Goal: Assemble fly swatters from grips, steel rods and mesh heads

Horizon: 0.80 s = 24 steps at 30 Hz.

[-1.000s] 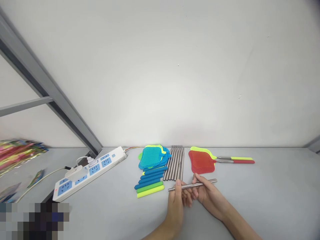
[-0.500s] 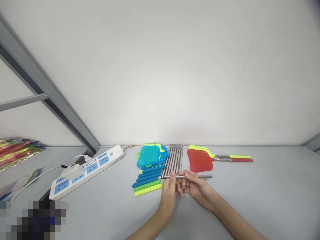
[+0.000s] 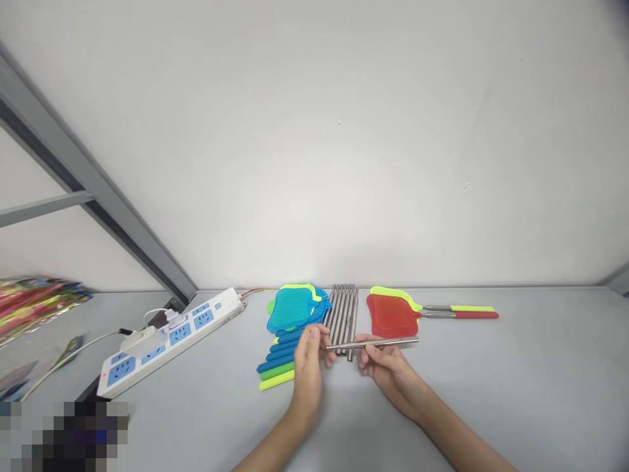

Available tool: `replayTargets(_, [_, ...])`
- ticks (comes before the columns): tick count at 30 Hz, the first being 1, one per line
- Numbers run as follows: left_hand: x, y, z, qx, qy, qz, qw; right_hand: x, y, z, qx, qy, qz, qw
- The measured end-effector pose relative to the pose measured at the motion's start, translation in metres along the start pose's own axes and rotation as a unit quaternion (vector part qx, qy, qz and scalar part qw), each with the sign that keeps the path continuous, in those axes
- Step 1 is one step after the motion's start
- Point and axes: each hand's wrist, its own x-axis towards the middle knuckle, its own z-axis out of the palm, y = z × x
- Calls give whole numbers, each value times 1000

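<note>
A slim metal rod [image 3: 386,342] lies across my right hand [image 3: 393,377], pinched between thumb and fingers, slightly higher at its right end. Close to the rod's left tip is my left hand [image 3: 308,367], its fingers apart and curved; whether a fingertip touches the tip is hard to tell. Behind the hands, several more metal rods [image 3: 343,314] lie side by side. Left of them are stacked blue fly swatter heads [image 3: 292,309] and coloured handle sleeves [image 3: 278,380] in blue, green and yellow, partly covered by my left hand.
To the right lie two whole fly swatters, a red one [image 3: 393,316] over a yellow one [image 3: 393,291], handles pointing right. A white power strip [image 3: 171,344] with plugs sits on the left. Colourful plastic packages [image 3: 39,301] are at the far left. A wall [image 3: 344,164] stands behind.
My left hand has moved left, off the rod's middle, toward its left end. The right hand keeps the rod, which has tilted up slightly at the right.
</note>
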Motion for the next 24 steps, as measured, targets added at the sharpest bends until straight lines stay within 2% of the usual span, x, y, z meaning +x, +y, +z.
replayTargets(3, [19, 31, -12, 75, -27, 26, 996, 0, 3, 0, -47, 40, -41, 997])
replayTargets(5, [29, 50, -20, 200, -83, 36, 975, 0, 4, 1, -68, 79, -68, 992])
replayTargets(7, [35, 62, -27, 358, -145, 73, 919, -1, 6, 1, -54, 105, -78, 990])
replayTargets(9, [39, 63, -34, 490, -184, 114, 845, -1, 6, 1, -24, 105, -77, 991])
replayTargets(11, [41, 56, -39, 574, -199, 131, 784, -1, 5, 0, -8, 90, -72, 993])
replayTargets(14, [44, 41, -44, 634, -219, 143, 728, -1, 3, -1, 5, 70, -60, 996])
replayTargets(16, [46, 34, -45, 654, -222, 153, 707, 0, 2, -1, 17, 63, -56, 996])
replayTargets(19, [48, 33, -43, 665, -221, 170, 693, 0, 1, -1, 41, 58, -56, 996])
replayTargets(22, [44, 42, -38, 654, -208, 194, 701, 1, 1, 0, 55, 65, -57, 995])
replayTargets(24, [38, 50, -32, 631, -186, 205, 725, 1, 1, 0, 54, 70, -57, 994])
